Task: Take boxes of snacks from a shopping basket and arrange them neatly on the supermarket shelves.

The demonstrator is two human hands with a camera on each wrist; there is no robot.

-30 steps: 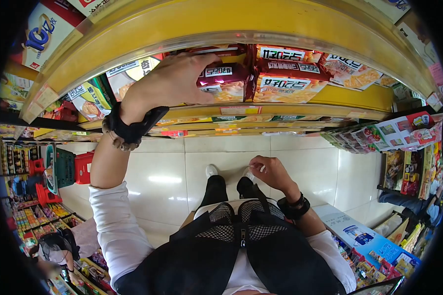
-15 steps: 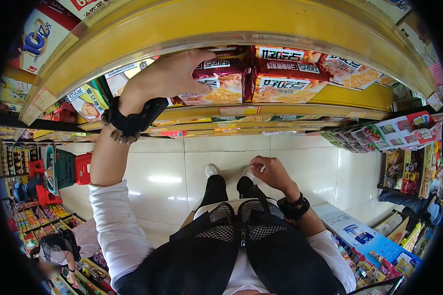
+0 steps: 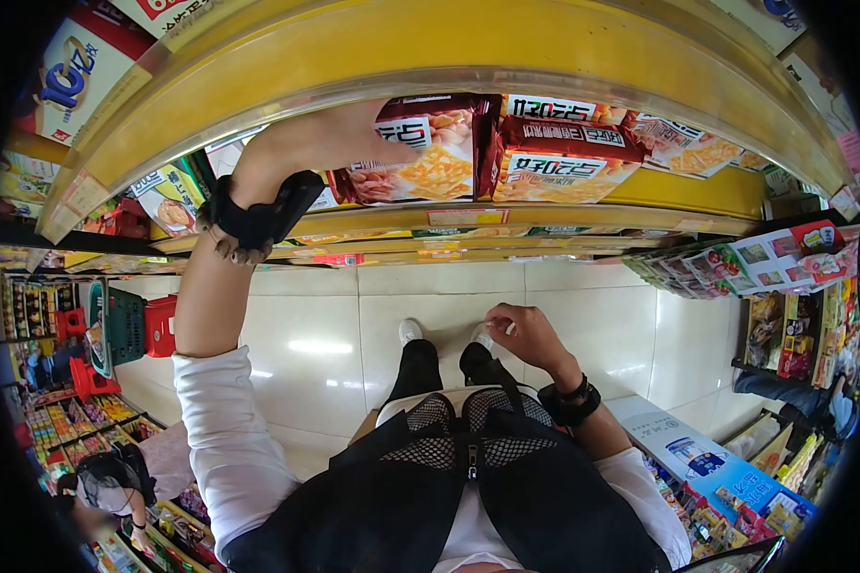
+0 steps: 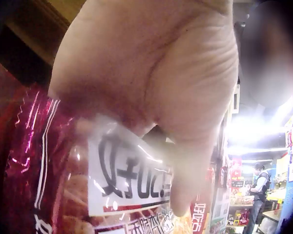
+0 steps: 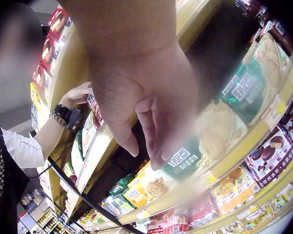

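My left hand (image 3: 320, 148) grips a maroon biscuit pack (image 3: 440, 162) by its upper left part on the shelf. The thumb lies across the printed front, while the other fingers go over the top and are mostly hidden. In the left wrist view the shiny wrapper (image 4: 73, 180) fills the space below the palm. Beside it stands a red biscuit pack (image 3: 564, 177), with other packs behind. My right hand (image 3: 526, 334) hangs in front of my body with fingers loosely bent and nothing in them.
A yellow shelf board (image 3: 468, 38) with a clear front strip overhangs the packs. At right hangs a rack of leaflets (image 3: 764, 258). A green shopping basket (image 3: 119, 325) stands at left on the tiled floor, and another person (image 3: 115, 477) is at lower left.
The maroon pack has tipped up so more of its front faces me, its top edge higher. My left thumb has come onto its front. My right hand stays put.
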